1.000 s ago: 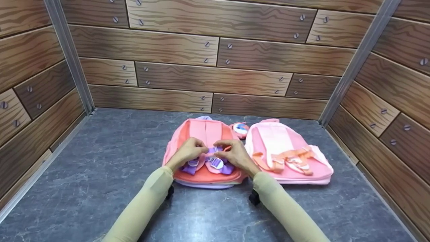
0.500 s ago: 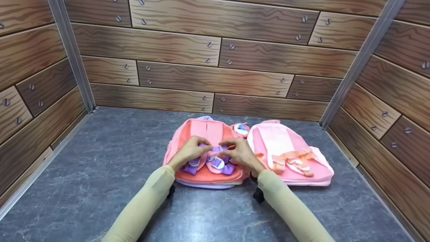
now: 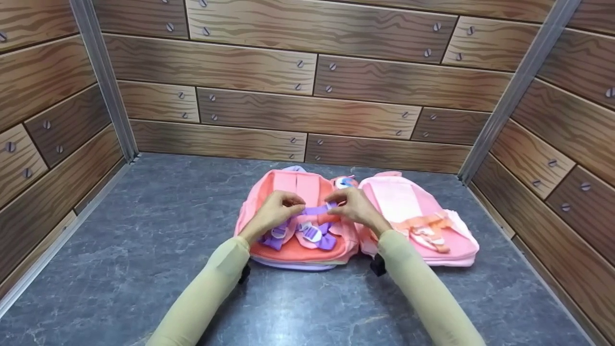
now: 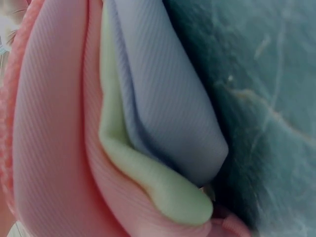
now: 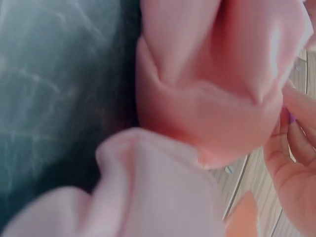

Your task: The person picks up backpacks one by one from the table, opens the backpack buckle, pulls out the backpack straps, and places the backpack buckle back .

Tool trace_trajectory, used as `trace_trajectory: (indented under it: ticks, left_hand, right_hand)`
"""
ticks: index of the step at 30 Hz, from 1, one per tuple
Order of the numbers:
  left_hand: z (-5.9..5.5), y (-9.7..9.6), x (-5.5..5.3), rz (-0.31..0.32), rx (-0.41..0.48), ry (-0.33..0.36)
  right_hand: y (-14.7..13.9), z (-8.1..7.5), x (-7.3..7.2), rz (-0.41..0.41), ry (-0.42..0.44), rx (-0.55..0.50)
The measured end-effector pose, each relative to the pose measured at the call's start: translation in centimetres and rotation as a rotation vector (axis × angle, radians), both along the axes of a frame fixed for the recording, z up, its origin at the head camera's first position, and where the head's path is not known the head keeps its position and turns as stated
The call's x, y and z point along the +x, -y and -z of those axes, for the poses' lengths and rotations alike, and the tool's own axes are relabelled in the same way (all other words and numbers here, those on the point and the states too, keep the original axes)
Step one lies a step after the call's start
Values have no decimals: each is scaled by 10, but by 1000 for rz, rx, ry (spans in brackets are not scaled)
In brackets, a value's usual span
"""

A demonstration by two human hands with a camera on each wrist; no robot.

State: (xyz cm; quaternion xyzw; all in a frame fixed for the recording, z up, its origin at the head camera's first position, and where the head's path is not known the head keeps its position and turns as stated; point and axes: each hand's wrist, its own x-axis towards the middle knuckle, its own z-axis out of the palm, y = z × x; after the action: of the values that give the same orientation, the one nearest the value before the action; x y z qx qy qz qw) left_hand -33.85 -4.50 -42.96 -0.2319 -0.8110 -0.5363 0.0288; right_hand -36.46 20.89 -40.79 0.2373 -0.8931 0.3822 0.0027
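A coral backpack (image 3: 305,253) lies on the table with its back panel and straps facing up. Between my two hands a purple webbing strap (image 3: 315,210) is stretched across the panel. My left hand (image 3: 275,212) pinches the strap's left end between thumb and fingers. At its right end, by a small pale buckle, my right hand (image 3: 358,210) pinches it. Lower on the panel, more purple webbing with a white adjuster (image 3: 311,232) lies bunched. In the right wrist view the fingers partly hide behind the bag's side, a bit of purple showing between them.
A light pink backpack (image 3: 396,199) with an orange strap (image 3: 425,226) lies against the coral one on the right. Behind, between both bags, sits a round coral pouch (image 3: 345,182). Wood-patterned walls (image 3: 216,139) enclose the dark grey table (image 3: 158,230).
My right hand has moved right and slightly up, drawing out a longer stretch of purple strap with the buckle. My left hand has stayed almost in place.
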Motion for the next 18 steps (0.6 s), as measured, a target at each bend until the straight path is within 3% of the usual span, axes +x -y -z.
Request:
trace_trajectory:
  ticks: [9,18]
  left_hand:
    - [3,1,2,-18,-21,36]
    - [5,-2,2,-16,-130,31]
  right_hand:
    - [-12,1,-10,-32,0,29]
    - [-13,9,-17,-47,-3,13]
